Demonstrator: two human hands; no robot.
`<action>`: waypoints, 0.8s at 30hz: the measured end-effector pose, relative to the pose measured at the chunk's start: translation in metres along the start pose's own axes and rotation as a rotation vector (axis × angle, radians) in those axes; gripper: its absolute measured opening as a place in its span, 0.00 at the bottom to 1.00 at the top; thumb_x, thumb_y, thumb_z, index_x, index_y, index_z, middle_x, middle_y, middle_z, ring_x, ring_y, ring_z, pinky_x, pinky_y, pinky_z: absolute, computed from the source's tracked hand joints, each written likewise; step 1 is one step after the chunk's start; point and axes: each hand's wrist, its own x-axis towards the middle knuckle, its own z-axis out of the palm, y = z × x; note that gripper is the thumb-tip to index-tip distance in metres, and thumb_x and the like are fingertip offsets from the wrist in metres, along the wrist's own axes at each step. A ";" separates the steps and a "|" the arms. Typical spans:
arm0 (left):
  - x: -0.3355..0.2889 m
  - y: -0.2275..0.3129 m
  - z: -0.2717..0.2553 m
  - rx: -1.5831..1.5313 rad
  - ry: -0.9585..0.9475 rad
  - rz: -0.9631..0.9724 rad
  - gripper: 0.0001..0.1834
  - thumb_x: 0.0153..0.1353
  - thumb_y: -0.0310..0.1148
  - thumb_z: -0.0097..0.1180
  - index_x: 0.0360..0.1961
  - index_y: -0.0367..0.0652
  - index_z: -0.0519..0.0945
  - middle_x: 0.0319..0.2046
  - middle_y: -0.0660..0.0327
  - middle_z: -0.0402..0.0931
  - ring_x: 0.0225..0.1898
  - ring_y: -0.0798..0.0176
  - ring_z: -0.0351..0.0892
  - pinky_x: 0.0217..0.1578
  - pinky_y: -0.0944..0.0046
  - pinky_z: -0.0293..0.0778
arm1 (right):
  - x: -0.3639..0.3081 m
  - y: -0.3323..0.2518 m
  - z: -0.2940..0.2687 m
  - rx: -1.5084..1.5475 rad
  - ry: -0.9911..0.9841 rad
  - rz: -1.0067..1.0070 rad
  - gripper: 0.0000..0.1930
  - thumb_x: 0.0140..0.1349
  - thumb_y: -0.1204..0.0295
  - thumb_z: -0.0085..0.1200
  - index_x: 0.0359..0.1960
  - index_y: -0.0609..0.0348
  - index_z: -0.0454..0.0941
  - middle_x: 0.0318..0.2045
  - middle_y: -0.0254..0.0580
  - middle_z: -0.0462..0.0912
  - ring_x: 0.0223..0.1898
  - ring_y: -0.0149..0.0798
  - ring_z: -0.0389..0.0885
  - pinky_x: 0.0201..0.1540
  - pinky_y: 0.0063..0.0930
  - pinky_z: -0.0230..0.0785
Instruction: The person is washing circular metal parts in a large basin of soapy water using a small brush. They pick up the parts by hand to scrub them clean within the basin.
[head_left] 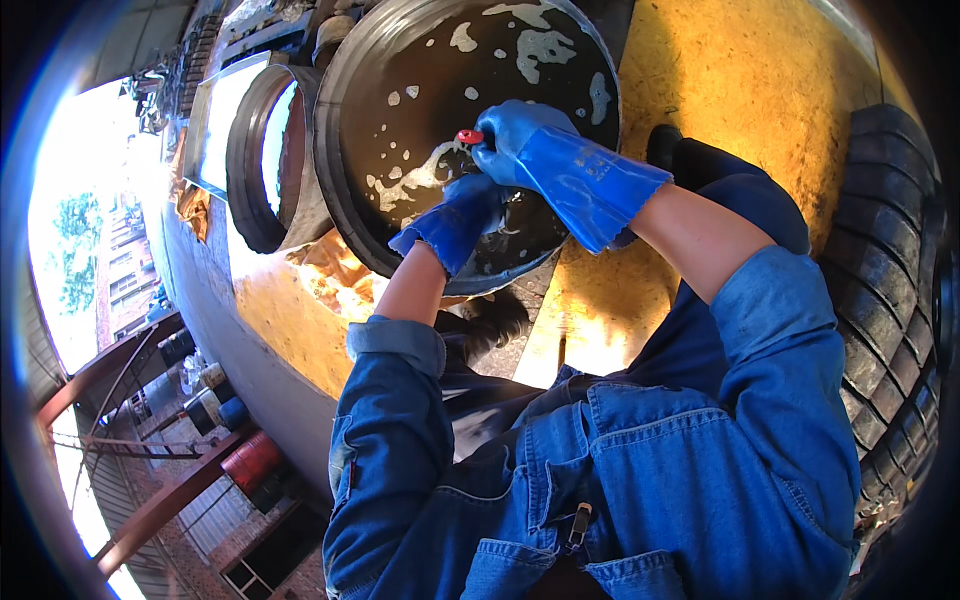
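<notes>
Both my hands wear blue rubber gloves over a large dark round metal basin [400, 60] holding dark water with patches of white foam. My right hand [525, 135] is closed around a small thing with a red end [469, 136] just above the water. My left hand [462, 215] is lower, at the basin's near side, its fingers dipped among wet dark contents; what it grips is hidden. My denim sleeves are rolled to the elbows.
A second round rusty ring-shaped rim [255, 160] stands left of the basin on a wet yellowish floor [740, 70]. A big black tyre [895, 260] lies at the right. Far left, below an edge, are red beams and barrels [245, 460].
</notes>
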 end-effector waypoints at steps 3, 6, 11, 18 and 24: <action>-0.056 0.086 0.023 0.637 -0.080 0.133 0.17 0.72 0.42 0.52 0.57 0.48 0.80 0.53 0.56 0.83 0.56 0.55 0.82 0.56 0.60 0.76 | 0.001 0.029 0.005 -0.040 0.063 0.018 0.17 0.64 0.56 0.58 0.52 0.43 0.86 0.42 0.44 0.89 0.45 0.52 0.88 0.51 0.44 0.81; -0.115 0.145 0.030 0.788 -0.026 0.042 0.17 0.70 0.39 0.56 0.56 0.48 0.82 0.53 0.56 0.83 0.57 0.54 0.82 0.56 0.60 0.75 | -0.003 0.022 -0.006 -0.080 -0.014 0.054 0.18 0.64 0.55 0.58 0.53 0.43 0.85 0.43 0.43 0.89 0.45 0.53 0.88 0.51 0.44 0.80; -0.103 0.125 0.037 -0.253 0.086 -0.210 0.17 0.72 0.34 0.49 0.58 0.46 0.81 0.56 0.56 0.82 0.58 0.56 0.81 0.58 0.59 0.75 | 0.007 0.029 0.011 -0.168 0.015 0.133 0.17 0.64 0.56 0.58 0.51 0.46 0.86 0.45 0.45 0.89 0.47 0.55 0.87 0.51 0.47 0.80; -0.088 0.090 0.001 0.737 0.094 0.234 0.16 0.69 0.26 0.53 0.54 0.41 0.84 0.44 0.56 0.87 0.44 0.52 0.87 0.48 0.52 0.81 | 0.014 0.034 0.006 -0.143 -0.118 0.186 0.16 0.62 0.58 0.58 0.47 0.48 0.86 0.43 0.49 0.89 0.46 0.58 0.87 0.50 0.47 0.80; -0.157 0.090 -0.042 -0.559 0.320 0.198 0.15 0.66 0.22 0.57 0.53 0.39 0.84 0.43 0.55 0.87 0.42 0.56 0.88 0.40 0.58 0.84 | 0.022 0.036 -0.004 0.271 0.076 -0.021 0.15 0.60 0.58 0.60 0.39 0.55 0.86 0.28 0.46 0.86 0.29 0.40 0.84 0.42 0.35 0.77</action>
